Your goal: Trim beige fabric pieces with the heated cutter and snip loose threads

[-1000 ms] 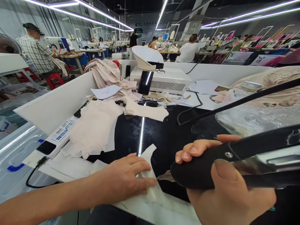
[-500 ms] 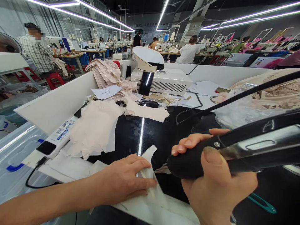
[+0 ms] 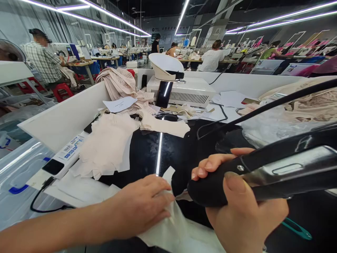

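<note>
My left hand (image 3: pixel 146 207) grips a thin, pale off-white sheet (image 3: pixel 175 225) at the front of the black work surface (image 3: pixel 147 154). Its fingers are bent and close together over the sheet, and a narrow strip sticks up past them. My right hand (image 3: pixel 244 214) is wrapped around the rounded end of a black hand tool (image 3: pixel 210 186) with a shiny metal strip along its side. The tool's far end runs out of view at the right. Under the tool's tip lies a small pinkish scrap (image 3: pixel 184 196). A teal tool with a loop-shaped end (image 3: pixel 300 230) lies near my right wrist.
Pale pink cut pieces (image 3: pixel 107 144) are stacked at left beside a white power unit (image 3: pixel 63 158). A phone (image 3: pixel 164 94) leans on a vented white box (image 3: pixel 195 95). A black cable (image 3: pixel 279 102) crosses the right side. White side panels (image 3: pixel 65 112) border the surface.
My left hand's fingers have drawn closer together, and the sheet has shifted and bunched under them. My right hand and the black tool have moved only slightly.
</note>
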A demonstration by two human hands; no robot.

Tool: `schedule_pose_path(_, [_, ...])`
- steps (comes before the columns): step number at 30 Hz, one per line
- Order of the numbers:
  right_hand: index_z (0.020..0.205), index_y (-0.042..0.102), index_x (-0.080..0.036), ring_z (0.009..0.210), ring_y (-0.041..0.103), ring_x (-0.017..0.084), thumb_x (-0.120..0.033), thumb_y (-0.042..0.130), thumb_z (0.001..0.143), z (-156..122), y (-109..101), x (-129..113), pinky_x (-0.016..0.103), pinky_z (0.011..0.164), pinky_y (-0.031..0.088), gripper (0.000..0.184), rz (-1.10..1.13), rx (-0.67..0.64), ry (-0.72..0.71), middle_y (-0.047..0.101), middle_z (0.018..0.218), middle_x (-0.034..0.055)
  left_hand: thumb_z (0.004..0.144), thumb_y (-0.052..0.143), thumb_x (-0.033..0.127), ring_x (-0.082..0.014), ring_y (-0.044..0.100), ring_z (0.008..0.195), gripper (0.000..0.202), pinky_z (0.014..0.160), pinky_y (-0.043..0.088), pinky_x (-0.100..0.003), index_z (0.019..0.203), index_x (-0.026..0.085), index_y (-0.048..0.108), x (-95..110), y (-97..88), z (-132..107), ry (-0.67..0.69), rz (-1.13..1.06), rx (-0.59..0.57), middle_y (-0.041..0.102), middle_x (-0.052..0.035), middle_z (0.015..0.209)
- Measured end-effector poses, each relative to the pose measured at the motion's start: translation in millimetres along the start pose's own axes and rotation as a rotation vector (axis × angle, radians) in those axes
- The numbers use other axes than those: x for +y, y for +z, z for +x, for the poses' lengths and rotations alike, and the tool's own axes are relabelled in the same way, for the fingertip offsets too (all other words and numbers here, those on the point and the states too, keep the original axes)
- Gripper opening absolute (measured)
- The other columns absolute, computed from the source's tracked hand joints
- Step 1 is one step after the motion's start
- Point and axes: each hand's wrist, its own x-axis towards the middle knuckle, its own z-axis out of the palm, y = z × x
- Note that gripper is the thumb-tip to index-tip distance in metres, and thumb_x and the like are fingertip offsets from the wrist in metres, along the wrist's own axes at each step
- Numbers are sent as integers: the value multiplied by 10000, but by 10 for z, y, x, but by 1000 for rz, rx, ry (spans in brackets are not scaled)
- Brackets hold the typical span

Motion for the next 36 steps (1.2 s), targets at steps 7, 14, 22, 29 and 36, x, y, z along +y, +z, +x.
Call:
schedule_pose_path(7, [1065,650,-278,597,620,189,-419,872,821,-22,-27,35,361,551,562,358,-52,-17,-16,661,729,-40,1129,463,203,-206,681,1204,274,1100,567,-317,1195,100,708,-499,45,269,176,-97,-79,738,-133,1240])
schedule_pose_path(14, [1061,658,-275,613,620,191,-410,883,816,-29,-27,31,346,551,559,359,-24,-5,-10,663,707,-39,1145,447,223,-191,695,1195,312,1097,578,-316,1213,105,727,-634,9,215,179,-96,-108,757,-128,1232])
schedule_pose_path(22, [1084,658,-271,616,643,192,-414,887,817,-48,-41,32,341,552,567,380,-29,-2,-3,676,726,-37,1144,478,254,-218,701,1224,284,1080,570,-325,1247,156,724,-666,-71,166,228,-56,-163,726,-129,1308])
schedule_pose_path(29, [1056,661,-271,611,633,193,-413,888,809,-32,-31,30,351,552,566,364,-52,-1,-5,659,716,-42,1132,530,318,-214,690,1220,277,1099,559,-329,1285,195,726,-673,-83,127,288,75,-171,681,-123,1372])
schedule_pose_path(36, [1045,659,-269,593,635,195,-417,892,797,-29,-24,19,357,543,564,372,-46,15,-2,654,709,-43,1114,565,391,-229,683,1194,311,1072,567,-353,1319,213,716,-642,-87,134,324,143,-179,669,-140,1358])
